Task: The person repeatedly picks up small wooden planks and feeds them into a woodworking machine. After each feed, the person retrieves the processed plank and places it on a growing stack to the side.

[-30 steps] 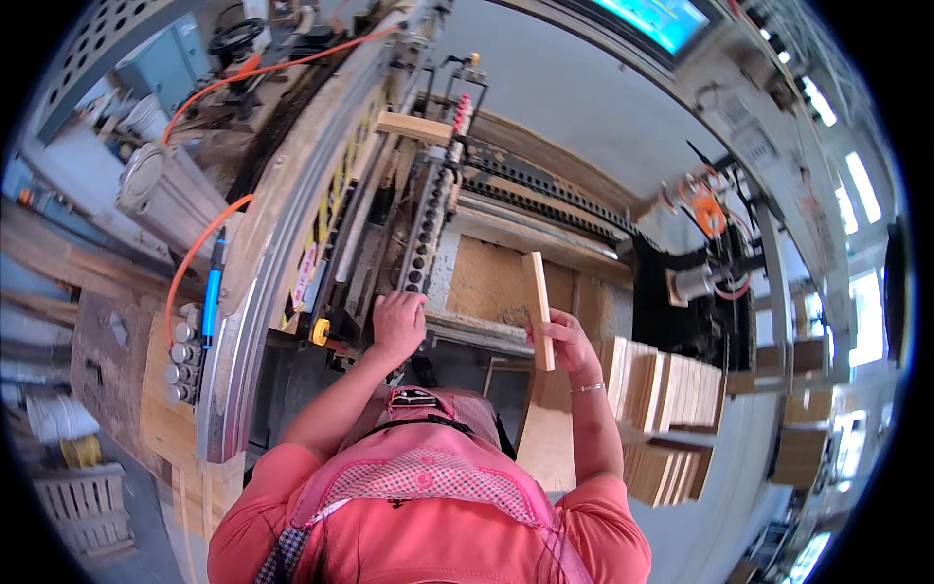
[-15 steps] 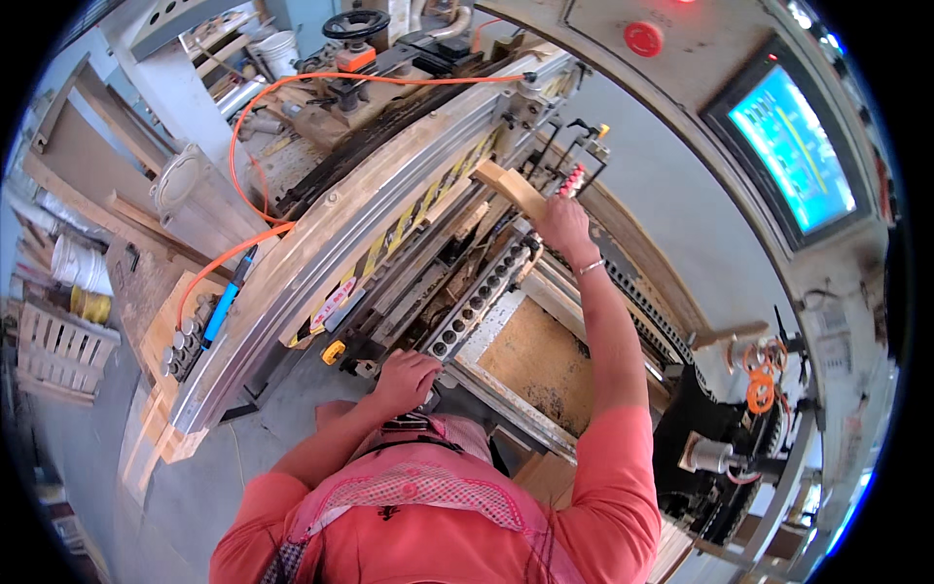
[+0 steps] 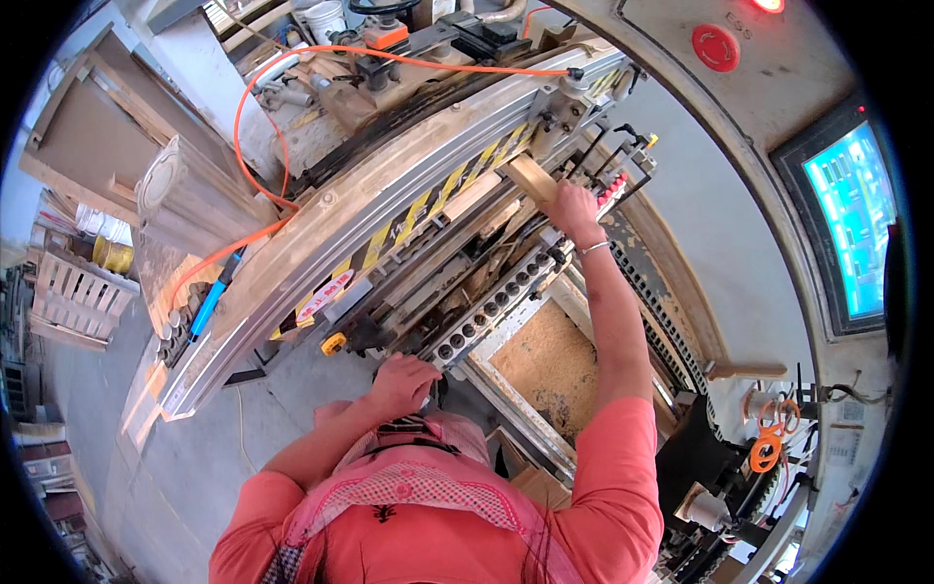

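Observation:
My right hand [image 3: 572, 210] is closed on a short pale wooden piece [image 3: 531, 180], reaching over the machine. The far end of that piece lies by the rail with yellow-and-black striped tape [image 3: 428, 200]. Just right of my hand is a row of small red knobs [image 3: 611, 191]. My left hand [image 3: 403, 383] is closed, fingers curled, near the machine's front end; what lies within its fingers, if anything, is hidden. Beyond it runs a metal bar with several round black fittings [image 3: 486, 311].
A sawdust-covered panel [image 3: 545, 360] lies under my right forearm. An orange hose [image 3: 263, 146] loops across the machine's beam. At the right stands a control panel with a lit screen [image 3: 851, 219] and a red button [image 3: 716, 47]. A blue air gun [image 3: 211, 304] hangs at the left.
The view has turned, so the machine and screen sit differently. My right hand remains on the wooden piece, now showing shorter beside the striped rail. My left hand stays closed in about the same place.

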`<state>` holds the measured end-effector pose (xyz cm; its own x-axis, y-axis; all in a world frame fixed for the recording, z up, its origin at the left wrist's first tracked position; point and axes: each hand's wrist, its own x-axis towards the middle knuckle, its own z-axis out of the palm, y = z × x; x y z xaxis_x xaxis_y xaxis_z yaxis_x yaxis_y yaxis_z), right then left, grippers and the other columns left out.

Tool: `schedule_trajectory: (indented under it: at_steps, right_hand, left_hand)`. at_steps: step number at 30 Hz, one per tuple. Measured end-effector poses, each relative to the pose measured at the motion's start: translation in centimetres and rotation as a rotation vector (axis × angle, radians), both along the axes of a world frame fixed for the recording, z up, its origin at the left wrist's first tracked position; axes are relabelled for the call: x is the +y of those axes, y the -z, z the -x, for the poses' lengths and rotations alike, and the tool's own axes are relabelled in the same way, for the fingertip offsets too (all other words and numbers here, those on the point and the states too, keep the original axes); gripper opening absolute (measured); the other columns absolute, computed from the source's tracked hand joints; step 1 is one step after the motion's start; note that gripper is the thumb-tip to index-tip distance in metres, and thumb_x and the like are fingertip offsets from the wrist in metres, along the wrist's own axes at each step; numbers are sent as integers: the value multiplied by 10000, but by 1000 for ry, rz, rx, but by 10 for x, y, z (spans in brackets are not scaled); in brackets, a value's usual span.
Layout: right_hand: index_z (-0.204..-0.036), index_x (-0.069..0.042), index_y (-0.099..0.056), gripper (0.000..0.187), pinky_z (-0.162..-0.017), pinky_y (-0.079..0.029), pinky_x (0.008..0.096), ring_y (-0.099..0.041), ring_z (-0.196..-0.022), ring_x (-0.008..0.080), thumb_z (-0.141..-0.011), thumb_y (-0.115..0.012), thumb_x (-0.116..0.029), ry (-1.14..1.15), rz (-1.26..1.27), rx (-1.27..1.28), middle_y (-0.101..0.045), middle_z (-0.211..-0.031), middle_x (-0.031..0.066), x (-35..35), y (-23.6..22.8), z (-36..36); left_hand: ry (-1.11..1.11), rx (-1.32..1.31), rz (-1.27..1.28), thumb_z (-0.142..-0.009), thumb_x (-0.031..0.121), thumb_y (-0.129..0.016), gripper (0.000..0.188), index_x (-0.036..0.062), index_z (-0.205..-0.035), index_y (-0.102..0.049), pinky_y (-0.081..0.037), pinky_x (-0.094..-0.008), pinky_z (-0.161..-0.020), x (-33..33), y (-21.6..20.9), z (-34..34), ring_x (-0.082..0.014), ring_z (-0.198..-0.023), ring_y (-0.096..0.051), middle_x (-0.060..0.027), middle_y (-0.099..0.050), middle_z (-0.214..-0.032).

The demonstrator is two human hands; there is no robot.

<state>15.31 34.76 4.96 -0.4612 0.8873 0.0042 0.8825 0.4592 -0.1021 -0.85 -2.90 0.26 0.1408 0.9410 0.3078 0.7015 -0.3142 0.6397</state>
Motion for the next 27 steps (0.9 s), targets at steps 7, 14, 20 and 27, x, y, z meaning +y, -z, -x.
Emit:
schedule_trajectory:
  at_steps: [7, 14, 20, 27]
  right_hand:
    - [-892, -25, -612, 381, -678, -511, 395, -627, -764, 322, -647, -682, -308, -13, -17, -26, -639, -795, 170, 2, -1, -11]
    - [-857, -23, -653, 411, -654, -500, 317, -616, -638, 227, -536, -775, -249, -179, 319, 242, -639, -726, 133, -115, -71, -33]
    - [-975, -22, -640, 454, -635, -489, 271, -600, -665, 155, -577, -779, -191, -280, 642, 395, -656, -784, 88, -138, -57, -39]
    - [-880, -38, -631, 396, -684, -505, 379, -626, -786, 285, -627, -721, -329, -33, 18, 20, -646, -815, 152, -39, -24, -24]
  left_hand:
    - [-242, -443, 254, -756, 56, -629, 193, 60, -949, -608, -440, -261, -651, 22, -11, -6, -156, -714, -584, -54, -633, -847]
    - [-126, -1334, 437, -840, 88, -589, 536, 44, -1314, -342, -446, -218, -743, 106, -1, -31, -123, -959, -520, -66, -463, -1232]
    - [-4, -1394, 472, -849, 67, -558, 356, 42, -1181, -432, -473, -270, -765, 126, -4, -45, -134, -937, -546, -56, -567, -1042]
    - [-124, -1191, 360, -838, -1, -492, 232, 19, -1066, -452, -441, -277, -815, 53, 1, -25, -125, -930, -534, -75, -554, -1011]
